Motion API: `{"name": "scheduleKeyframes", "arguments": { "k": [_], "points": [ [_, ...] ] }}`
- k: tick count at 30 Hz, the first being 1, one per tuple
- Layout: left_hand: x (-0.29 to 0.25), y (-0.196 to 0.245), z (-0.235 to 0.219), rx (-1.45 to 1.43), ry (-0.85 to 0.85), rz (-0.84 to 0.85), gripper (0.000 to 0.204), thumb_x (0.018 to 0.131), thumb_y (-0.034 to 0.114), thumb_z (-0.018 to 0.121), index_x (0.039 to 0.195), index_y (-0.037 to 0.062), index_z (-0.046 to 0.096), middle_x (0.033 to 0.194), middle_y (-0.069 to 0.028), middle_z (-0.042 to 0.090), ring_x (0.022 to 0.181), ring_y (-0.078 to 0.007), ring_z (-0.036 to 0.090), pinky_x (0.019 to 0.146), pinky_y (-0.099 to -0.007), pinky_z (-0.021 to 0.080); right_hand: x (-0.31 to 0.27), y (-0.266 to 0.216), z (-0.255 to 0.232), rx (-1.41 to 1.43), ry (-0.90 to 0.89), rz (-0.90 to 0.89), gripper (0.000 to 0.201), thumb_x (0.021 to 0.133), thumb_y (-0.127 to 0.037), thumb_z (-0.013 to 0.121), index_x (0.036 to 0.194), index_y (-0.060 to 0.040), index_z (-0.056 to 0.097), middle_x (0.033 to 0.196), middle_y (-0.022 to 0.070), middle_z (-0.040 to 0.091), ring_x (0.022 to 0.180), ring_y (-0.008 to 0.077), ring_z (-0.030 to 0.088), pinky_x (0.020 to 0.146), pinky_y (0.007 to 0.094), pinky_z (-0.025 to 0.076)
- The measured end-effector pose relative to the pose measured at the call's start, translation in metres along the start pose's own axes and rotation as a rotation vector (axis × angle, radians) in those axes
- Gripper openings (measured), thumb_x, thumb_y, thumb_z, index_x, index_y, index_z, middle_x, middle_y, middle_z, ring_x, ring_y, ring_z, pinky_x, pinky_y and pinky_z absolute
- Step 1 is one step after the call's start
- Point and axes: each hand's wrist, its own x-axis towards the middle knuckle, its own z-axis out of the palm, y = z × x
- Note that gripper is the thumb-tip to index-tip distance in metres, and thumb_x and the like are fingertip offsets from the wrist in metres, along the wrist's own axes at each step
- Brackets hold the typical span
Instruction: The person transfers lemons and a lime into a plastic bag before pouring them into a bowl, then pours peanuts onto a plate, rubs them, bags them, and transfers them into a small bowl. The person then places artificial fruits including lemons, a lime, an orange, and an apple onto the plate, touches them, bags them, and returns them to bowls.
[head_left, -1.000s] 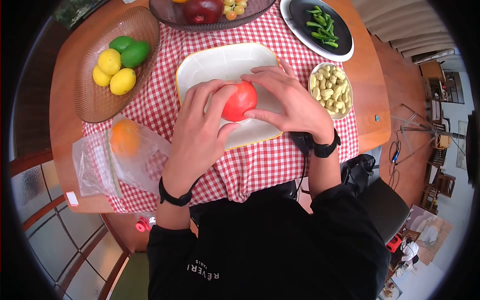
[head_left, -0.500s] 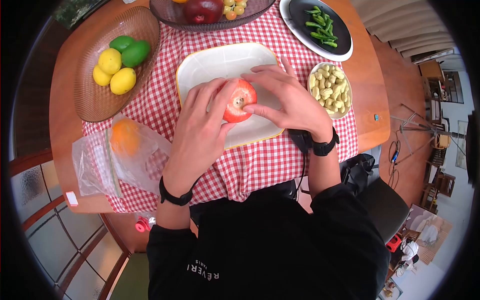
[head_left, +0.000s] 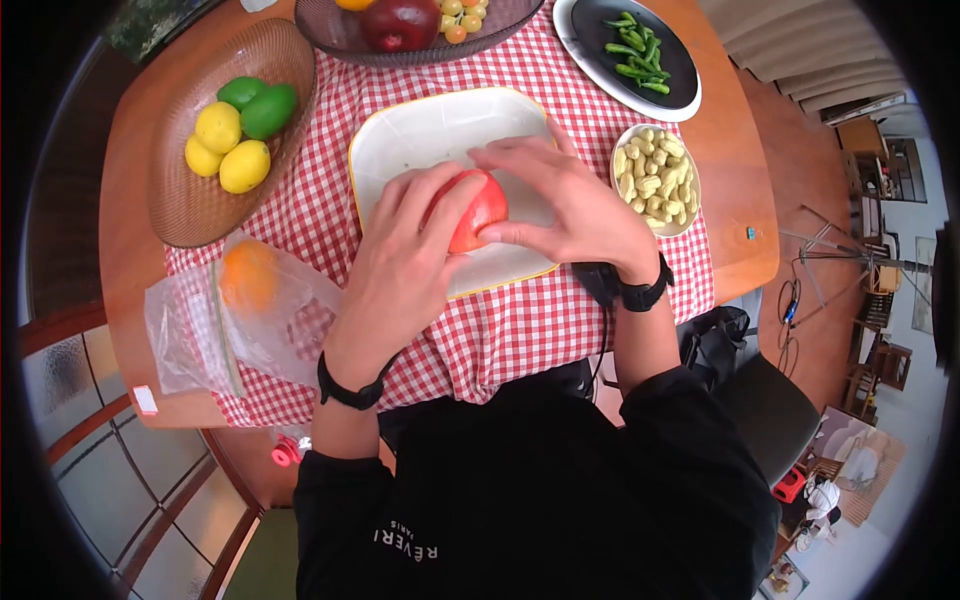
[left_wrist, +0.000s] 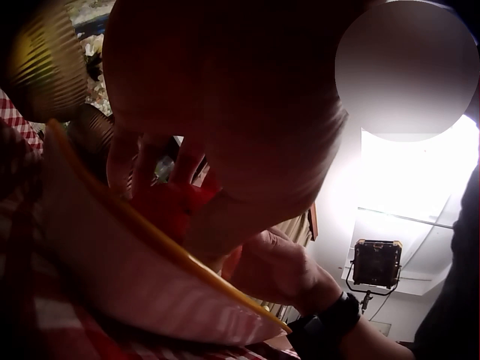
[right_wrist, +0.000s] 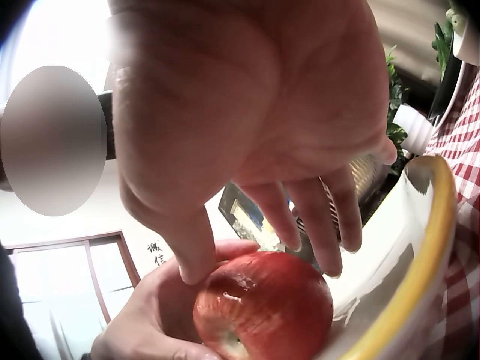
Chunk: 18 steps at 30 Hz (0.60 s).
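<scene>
A red apple (head_left: 484, 212) is held between both hands over a white rectangular dish (head_left: 400, 135) with a yellow rim. My left hand (head_left: 402, 245) grips it from the left, its bent fingers covering that side. From the right, my right hand (head_left: 578, 208) curves round the fruit, thumb on the near side and fingers on the far side. The right wrist view has the apple (right_wrist: 264, 304) between the right thumb and fingertips, with a pale hollow at its lower end. The dish wall hides part of the hold in the left wrist view.
A bowl of peanuts (head_left: 655, 182) stands right of the dish, a plate of green peppers (head_left: 642, 60) behind it. Lemons and green fruit lie in a brown basket (head_left: 180, 130). An orange (head_left: 250, 277) sits in a plastic bag (head_left: 190, 340). Another fruit basket (head_left: 330, 38) stands behind.
The apple has turned: its pale hollow faced up half a second ago, and now smooth red skin does. Both hands stay on it, shifted slightly.
</scene>
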Motion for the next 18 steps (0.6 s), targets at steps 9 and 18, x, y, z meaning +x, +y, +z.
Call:
{"name": "scheduleKeyframes", "arguments": {
  "k": [9,18],
  "points": [
    [-0.0005,0.0019,-0.0032,-0.055,0.069,-0.094,0.079,0.073,0.011,0.091,0.145,0.0052,0.057,0.135,-0.0179,0.063,0.128,-0.0395,0.058,0.11,-0.0492,0.048,-0.0014,0.0026,-0.0071,0.051,-0.136,0.006,0.069,0.084,-0.037,0.088,0.141,-0.009,0.061,0.137,0.0111,0.068,0.136,0.0341,0.06,0.129,0.0646,0.014],
    [0.0027,0.0026,0.0,0.0,0.058,-0.049,0.077,0.071,0.008,0.091,0.141,0.0046,0.059,0.136,-0.0173,0.062,0.127,-0.0397,0.058,0.108,-0.0489,0.049,-0.0009,0.0065,-0.0001,-0.068,-0.063,0.068,0.072,0.082,-0.041,0.089,0.141,-0.0088,0.065,0.136,0.0144,0.068,0.136,0.0351,0.06,0.129,0.0645,0.015]
  ]
}}
